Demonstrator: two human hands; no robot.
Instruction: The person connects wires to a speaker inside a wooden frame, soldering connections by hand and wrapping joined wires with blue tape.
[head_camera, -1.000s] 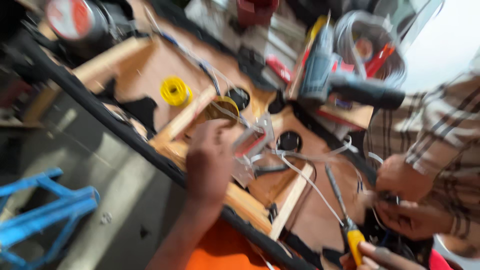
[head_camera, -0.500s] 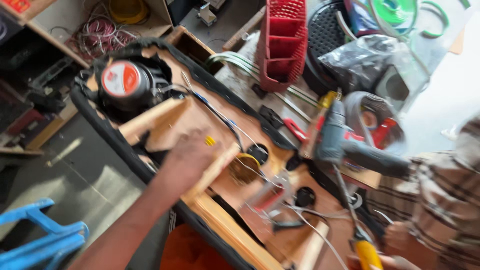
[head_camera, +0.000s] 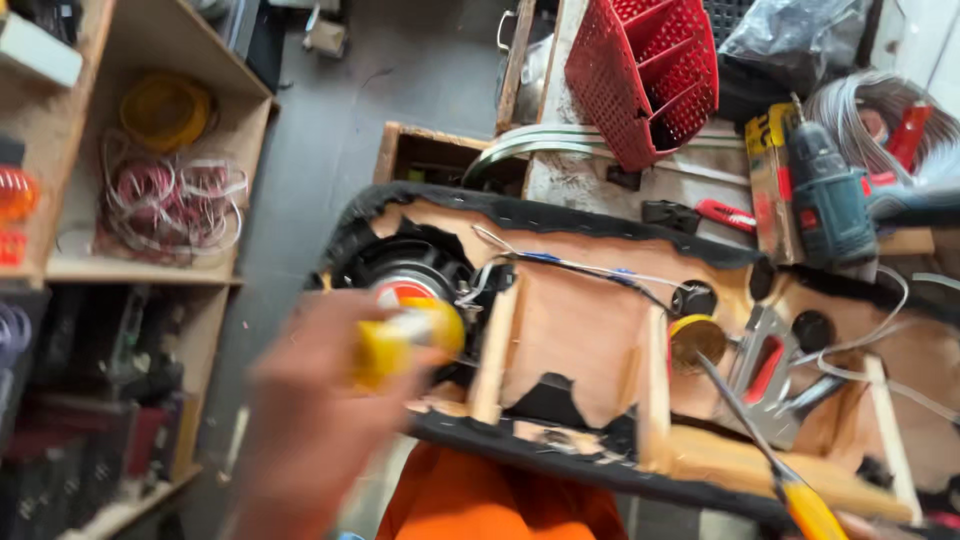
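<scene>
Fingers of the left hand (head_camera: 320, 400) grip a yellow roll (head_camera: 405, 338); speaker (head_camera: 405, 275) behind.

A small yellow roll (head_camera: 405, 338), blurred, sits gripped in the left hand (head_camera: 315, 420), near-left, just before the speaker.

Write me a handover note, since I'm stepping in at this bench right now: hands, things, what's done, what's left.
Left hand: blurred, fingers closed on a yellow spool in front of the speaker.
Right hand: nearly out of frame by the yellow-handled screwdriver; grip not visible.
Things: wooden speaker box, with a grey-and-red stapler-like tool lying inside; drill behind it.
Done: speaker sits in the end compartment.
Left: wires lie loose across the box.
</scene>
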